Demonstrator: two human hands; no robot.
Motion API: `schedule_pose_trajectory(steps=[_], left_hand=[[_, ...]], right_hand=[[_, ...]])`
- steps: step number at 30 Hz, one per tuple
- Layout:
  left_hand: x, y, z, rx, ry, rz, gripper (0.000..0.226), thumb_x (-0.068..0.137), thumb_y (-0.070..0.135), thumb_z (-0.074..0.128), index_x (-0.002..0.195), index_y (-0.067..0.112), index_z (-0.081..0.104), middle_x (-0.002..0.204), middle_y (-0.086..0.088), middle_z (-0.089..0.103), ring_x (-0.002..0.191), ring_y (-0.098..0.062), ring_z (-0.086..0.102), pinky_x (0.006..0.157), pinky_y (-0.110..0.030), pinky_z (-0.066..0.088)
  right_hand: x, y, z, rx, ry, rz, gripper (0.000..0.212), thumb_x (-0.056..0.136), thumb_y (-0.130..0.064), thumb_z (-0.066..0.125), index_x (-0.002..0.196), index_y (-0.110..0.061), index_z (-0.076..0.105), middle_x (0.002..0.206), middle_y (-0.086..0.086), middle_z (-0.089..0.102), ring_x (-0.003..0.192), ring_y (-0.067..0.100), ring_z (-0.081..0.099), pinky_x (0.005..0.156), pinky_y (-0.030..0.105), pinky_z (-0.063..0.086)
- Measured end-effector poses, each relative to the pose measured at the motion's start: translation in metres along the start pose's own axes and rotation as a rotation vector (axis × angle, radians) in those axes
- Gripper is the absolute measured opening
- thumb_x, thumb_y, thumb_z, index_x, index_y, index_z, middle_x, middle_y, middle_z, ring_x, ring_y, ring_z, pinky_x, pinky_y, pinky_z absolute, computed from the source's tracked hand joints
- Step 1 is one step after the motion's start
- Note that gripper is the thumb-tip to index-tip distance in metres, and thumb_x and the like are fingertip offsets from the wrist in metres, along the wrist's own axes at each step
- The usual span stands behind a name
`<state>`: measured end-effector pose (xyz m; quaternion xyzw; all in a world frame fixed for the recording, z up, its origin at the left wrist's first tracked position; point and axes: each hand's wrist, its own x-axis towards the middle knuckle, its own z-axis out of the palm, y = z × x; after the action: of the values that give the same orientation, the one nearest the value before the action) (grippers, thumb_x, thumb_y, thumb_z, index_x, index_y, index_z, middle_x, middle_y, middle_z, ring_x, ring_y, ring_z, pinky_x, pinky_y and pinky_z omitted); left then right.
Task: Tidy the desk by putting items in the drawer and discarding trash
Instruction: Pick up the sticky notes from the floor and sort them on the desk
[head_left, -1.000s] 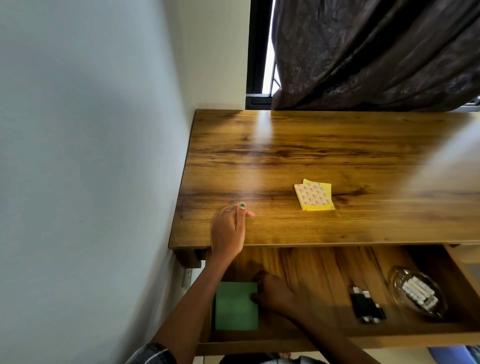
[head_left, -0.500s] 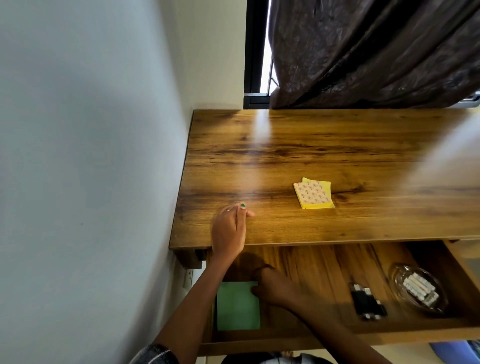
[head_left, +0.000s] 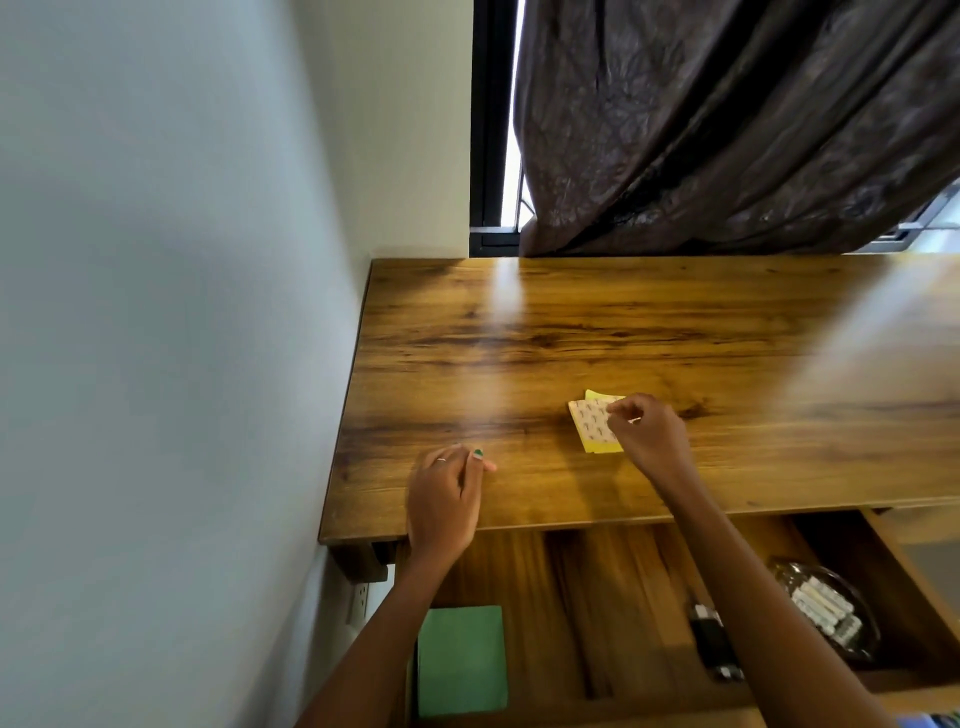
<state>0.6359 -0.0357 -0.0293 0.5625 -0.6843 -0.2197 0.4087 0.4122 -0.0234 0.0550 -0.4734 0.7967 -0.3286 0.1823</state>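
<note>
No words, brands or numbers can be read. The patterned pad (head_left: 589, 421) under the right hand's (head_left: 649, 434) fingertips bears only small repeated marks, too small to tell.

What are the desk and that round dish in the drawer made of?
The desk looks like wood or wood-look laminate: strong brown grain, with a smooth sheen reflecting window light. The dish in the drawer seems clear glass or plastic: see-through, glinting rim.

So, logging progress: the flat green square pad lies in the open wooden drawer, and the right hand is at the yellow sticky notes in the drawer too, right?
Not quite. The head view shows the yellow sticky notes on the wooden desktop, where the right hand reaches them. The flat green square pad does lie in the open wooden drawer.
</note>
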Motion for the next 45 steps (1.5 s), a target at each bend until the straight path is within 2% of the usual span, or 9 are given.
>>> schedule_pose_trajectory(steps=[6, 12, 16, 21, 25, 30, 34, 39, 45], left_hand=[[0.001, -0.001, 0.001, -0.012, -0.003, -0.022, 0.024, 0.092, 0.037, 0.049, 0.082, 0.036, 0.070, 0.097, 0.010, 0.067, 0.107, -0.008, 0.055, 0.079, -0.030, 0.046], [0.006, 0.003, -0.001, -0.090, -0.030, -0.123, 0.021, 0.092, 0.040, 0.049, 0.078, 0.049, 0.062, 0.091, 0.016, 0.065, 0.098, -0.006, 0.054, 0.076, -0.036, 0.050], [0.009, 0.020, -0.007, -0.391, -0.079, -0.269, 0.022, 0.094, 0.034, 0.048, 0.087, 0.034, 0.069, 0.091, 0.010, 0.070, 0.092, -0.011, 0.062, 0.076, -0.033, 0.049], [0.019, 0.036, -0.015, -1.104, -0.325, -0.618, 0.045, 0.088, 0.040, 0.049, 0.124, 0.013, 0.055, 0.120, -0.005, 0.063, 0.114, -0.023, 0.059, 0.090, -0.030, 0.048], [0.015, 0.034, -0.011, -1.312, -0.356, -0.848, 0.045, 0.092, 0.031, 0.048, 0.128, 0.004, 0.052, 0.112, -0.015, 0.067, 0.097, -0.022, 0.067, 0.075, -0.031, 0.056], [0.020, 0.028, -0.014, -1.407, -0.247, -1.026, 0.022, 0.099, 0.015, 0.043, 0.115, 0.006, 0.055, 0.098, -0.015, 0.068, 0.099, -0.024, 0.063, 0.074, -0.033, 0.049], [0.018, 0.022, -0.011, -1.402, -0.328, -1.012, 0.032, 0.098, 0.015, 0.044, 0.128, 0.006, 0.051, 0.118, -0.018, 0.065, 0.112, -0.030, 0.061, 0.085, -0.038, 0.049], [0.020, 0.010, -0.008, -1.396, -0.361, -0.988, 0.041, 0.094, 0.016, 0.048, 0.134, 0.008, 0.046, 0.126, -0.017, 0.061, 0.120, -0.031, 0.056, 0.102, -0.043, 0.042], [0.020, 0.012, -0.009, -1.403, -0.377, -0.977, 0.037, 0.096, 0.015, 0.047, 0.132, 0.009, 0.048, 0.122, -0.017, 0.063, 0.116, -0.029, 0.058, 0.092, -0.040, 0.047]], right_hand=[[0.015, 0.015, 0.027, -0.372, -0.111, 0.197, 0.092, 0.072, -0.063, 0.065, 0.139, -0.011, 0.031, 0.144, 0.017, 0.030, 0.133, 0.036, 0.026, 0.104, 0.048, 0.032], [0.005, 0.012, 0.037, -0.290, 0.039, 0.191, 0.084, 0.073, -0.053, 0.067, 0.137, -0.012, 0.032, 0.140, 0.016, 0.034, 0.132, 0.035, 0.026, 0.103, 0.051, 0.029], [0.004, -0.003, 0.028, -0.102, 0.090, 0.145, 0.085, 0.070, -0.050, 0.071, 0.138, -0.016, 0.032, 0.138, 0.014, 0.036, 0.129, 0.033, 0.027, 0.102, 0.052, 0.027], [-0.025, -0.035, 0.048, 0.004, -0.130, -0.073, 0.081, 0.064, -0.060, 0.070, 0.131, -0.027, 0.040, 0.127, 0.001, 0.046, 0.119, 0.022, 0.037, 0.097, 0.045, 0.039], [-0.048, -0.040, 0.075, 0.034, -0.391, -0.176, 0.076, 0.062, -0.072, 0.064, 0.123, -0.030, 0.048, 0.121, -0.007, 0.052, 0.113, 0.014, 0.046, 0.096, 0.042, 0.045], [-0.021, -0.024, 0.061, 0.039, -0.146, -0.046, 0.040, 0.084, -0.044, 0.061, 0.116, -0.020, 0.058, 0.120, 0.004, 0.057, 0.109, 0.018, 0.051, 0.094, 0.039, 0.046], [0.011, 0.007, 0.034, -0.069, 0.153, 0.311, 0.063, 0.081, -0.036, 0.066, 0.134, -0.014, 0.039, 0.142, 0.016, 0.032, 0.131, 0.034, 0.027, 0.103, 0.051, 0.030], [0.024, 0.023, 0.027, -0.103, 0.098, 0.459, 0.084, 0.075, -0.035, 0.075, 0.138, -0.006, 0.028, 0.144, 0.021, 0.031, 0.134, 0.037, 0.026, 0.105, 0.051, 0.029], [0.034, 0.036, 0.031, -0.017, -0.003, 0.486, 0.074, 0.067, -0.030, 0.082, 0.129, -0.010, 0.047, 0.132, 0.015, 0.050, 0.124, 0.034, 0.043, 0.101, 0.052, 0.038]])
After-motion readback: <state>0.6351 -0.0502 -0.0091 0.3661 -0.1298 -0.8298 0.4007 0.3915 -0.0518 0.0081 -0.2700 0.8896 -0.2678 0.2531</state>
